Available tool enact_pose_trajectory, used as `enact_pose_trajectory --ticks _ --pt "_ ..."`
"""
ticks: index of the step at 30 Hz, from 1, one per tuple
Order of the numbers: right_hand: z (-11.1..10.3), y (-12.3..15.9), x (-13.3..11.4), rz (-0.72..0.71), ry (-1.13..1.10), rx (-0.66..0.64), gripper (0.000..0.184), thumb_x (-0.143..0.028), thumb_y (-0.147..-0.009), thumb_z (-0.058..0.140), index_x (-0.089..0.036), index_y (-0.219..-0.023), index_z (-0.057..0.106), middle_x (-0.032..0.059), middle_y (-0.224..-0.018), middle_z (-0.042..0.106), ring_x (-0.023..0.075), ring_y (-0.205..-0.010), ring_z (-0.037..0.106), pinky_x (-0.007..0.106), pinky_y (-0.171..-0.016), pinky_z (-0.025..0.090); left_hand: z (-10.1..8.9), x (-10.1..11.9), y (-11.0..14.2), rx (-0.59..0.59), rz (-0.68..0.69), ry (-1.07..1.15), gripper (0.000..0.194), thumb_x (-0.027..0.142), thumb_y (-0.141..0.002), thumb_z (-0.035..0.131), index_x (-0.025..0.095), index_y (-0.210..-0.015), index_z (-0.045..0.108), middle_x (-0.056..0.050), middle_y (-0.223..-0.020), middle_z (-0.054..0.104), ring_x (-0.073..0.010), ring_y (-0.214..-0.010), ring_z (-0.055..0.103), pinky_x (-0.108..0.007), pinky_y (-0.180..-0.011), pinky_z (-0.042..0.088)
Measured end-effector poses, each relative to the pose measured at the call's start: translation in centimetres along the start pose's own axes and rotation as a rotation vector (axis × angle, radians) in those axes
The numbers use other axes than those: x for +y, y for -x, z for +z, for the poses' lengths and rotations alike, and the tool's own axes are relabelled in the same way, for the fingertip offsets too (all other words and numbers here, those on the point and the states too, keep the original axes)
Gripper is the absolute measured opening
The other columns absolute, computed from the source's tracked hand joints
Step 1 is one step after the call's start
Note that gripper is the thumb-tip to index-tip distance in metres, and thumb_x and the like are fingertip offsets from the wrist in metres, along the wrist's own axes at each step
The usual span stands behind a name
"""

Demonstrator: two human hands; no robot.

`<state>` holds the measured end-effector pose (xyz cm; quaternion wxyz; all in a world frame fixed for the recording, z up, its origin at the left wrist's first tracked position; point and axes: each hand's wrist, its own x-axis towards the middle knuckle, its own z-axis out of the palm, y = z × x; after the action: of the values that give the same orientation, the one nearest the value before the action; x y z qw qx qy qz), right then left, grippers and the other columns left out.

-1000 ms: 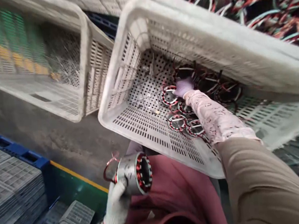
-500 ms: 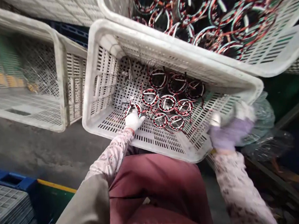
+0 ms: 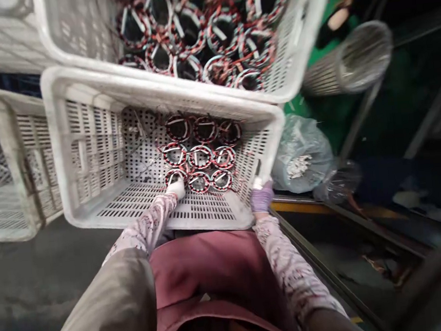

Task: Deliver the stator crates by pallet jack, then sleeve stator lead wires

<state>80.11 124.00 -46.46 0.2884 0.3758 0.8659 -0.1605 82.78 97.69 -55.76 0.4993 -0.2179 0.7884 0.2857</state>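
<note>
A white slotted plastic crate (image 3: 210, 225) stands in front of me. In its right half, wire-wound rings (image 3: 222, 188) with red and black windings and white strips lie in three rows. My left hand (image 3: 177, 189), in a white glove, reaches inside and has its fingers on the front-left ring (image 3: 169, 174); its fingertips are partly hidden. My right hand (image 3: 262, 197), in a white and purple glove, grips the crate's right end near the front corner, with the fingers over the rim.
Behind stands another crate (image 3: 83, 59) piled with similar rings. A further crate (image 3: 16, 168) is at the left. On the right are a clear bag (image 3: 300, 148) holding white bits, a cylindrical basket (image 3: 332, 73) and a metal rail (image 3: 314, 265).
My left hand has moved right with the ring, now lined up beside the front row. My right hand has come from beyond the crate's right end onto its rim. The view has shifted right.
</note>
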Motion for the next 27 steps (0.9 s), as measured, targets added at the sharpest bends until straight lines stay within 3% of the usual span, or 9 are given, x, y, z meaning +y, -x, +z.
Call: enact_pose_trajectory --ticks 3,7,9,12,15,17,22,24,27 --pt "-1.7 1.6 -1.8 -0.01 -0.037 -0.109 0.056 -0.033 -0.096 0.026 -0.006 -0.144 0.039 0.0226 -0.131 0.06 0.0284 -0.119 0.059 0.039 -0.097 0.049 -1.5 2.9 6.2 0.063 -0.005 0.047 0.039 0.024 -0.069 0.066 0.013 -0.107 0.064 -0.022 -0.097 0.073 -0.038 -0.107 0.068 -0.047 -0.098 0.047" --pt "-6.5 6.6 -3.2 -0.077 -0.186 -0.207 0.057 -0.024 -0.091 0.048 -0.005 -0.144 0.044 0.0258 -0.142 0.051 0.0327 -0.129 0.053 0.043 -0.105 0.043 -1.9 6.0 17.8 0.204 0.152 0.17 0.028 0.036 -0.076 0.058 0.018 -0.096 0.063 -0.016 -0.106 0.073 -0.0308 -0.107 0.068 -0.039 -0.095 0.052" --pt "-9.6 10.4 -2.9 -0.205 -0.292 -0.298 0.047 -0.021 -0.087 0.055 -0.013 -0.133 0.058 0.0193 -0.141 0.054 0.0313 -0.129 0.053 0.041 -0.107 0.042 -1.5 6.9 22.8 0.287 0.175 0.479 0.03 0.041 -0.068 0.065 0.02 -0.089 0.064 -0.012 -0.096 0.074 -0.0327 -0.1 0.069 -0.045 -0.096 0.053" --pt "-13.9 16.0 0.4 -0.481 -0.441 -0.489 0.03 -0.018 -0.077 0.067 -0.021 -0.107 0.072 0.0055 -0.115 0.072 0.0244 -0.108 0.066 0.031 -0.096 0.05 -0.1 8.8 28.3 0.374 0.284 0.557 0.035 0.045 -0.064 0.066 0.02 -0.088 0.066 -0.011 -0.098 0.074 -0.0335 -0.106 0.067 -0.05 -0.103 0.048" --pt "-17.7 18.7 7.8 -0.8 -0.544 -0.542 0.024 -0.015 -0.077 0.063 -0.021 -0.097 0.075 0.0017 -0.102 0.075 0.0208 -0.1 0.069 0.03 -0.092 0.052 2.7 12.8 32.1 0.376 0.447 0.517 0.041 0.049 -0.067 0.063 0.019 -0.094 0.065 -0.011 -0.104 0.074 -0.0301 -0.105 0.068 -0.048 -0.102 0.051" --pt "-20.9 18.5 14.3 -0.89 -0.583 -0.358 0.027 -0.019 -0.083 0.055 -0.019 -0.102 0.074 0.0062 -0.107 0.075 0.0229 -0.102 0.069 0.035 -0.094 0.052 5.0 16.3 34.3 0.33 0.587 0.454 0.043 0.051 -0.071 0.06 0.019 -0.099 0.065 -0.011 -0.106 0.074 -0.0277 -0.104 0.069 -0.046 -0.101 0.052" --pt "-34.0 14.0 30.4 -0.648 -0.595 0.413 0.032 -0.035 -0.09 0.047 -0.021 -0.102 0.073 0.0097 -0.107 0.074 0.0248 -0.101 0.069 0.042 -0.095 0.054 10.0 25.0 40.7 0.229 0.954 0.156 0.036 0.041 -0.083 0.054 0.02 -0.111 0.063 -0.01 -0.115 0.073 -0.0249 -0.11 0.068 -0.043 -0.103 0.052" --pt "-40.3 11.0 34.6 -0.558 -0.513 0.674 0.034 -0.035 -0.089 0.047 -0.019 -0.106 0.071 0.0111 -0.111 0.073 0.0259 -0.105 0.067 0.045 -0.1 0.051 11.4 28.1 43.2 0.237 1.094 0.022 0.034 0.034 -0.086 0.052 0.021 -0.115 0.062 -0.009 -0.117 0.072 -0.0235 -0.112 0.067 -0.041 -0.104 0.051" --pt "-48.4 5.1 37.8 -0.459 -0.289 0.822 0.042 -0.029 -0.085 0.052 -0.011 -0.12 0.065 0.0166 -0.123 0.067 0.0291 -0.116 0.062 0.046 -0.107 0.045 13.7 32.8 45.9 0.332 1.234 -0.208 0.035 0.025 -0.085 0.056 0.02 -0.119 0.062 -0.01 -0.125 0.069 -0.024 -0.119 0.063 -0.04 -0.105 0.05"
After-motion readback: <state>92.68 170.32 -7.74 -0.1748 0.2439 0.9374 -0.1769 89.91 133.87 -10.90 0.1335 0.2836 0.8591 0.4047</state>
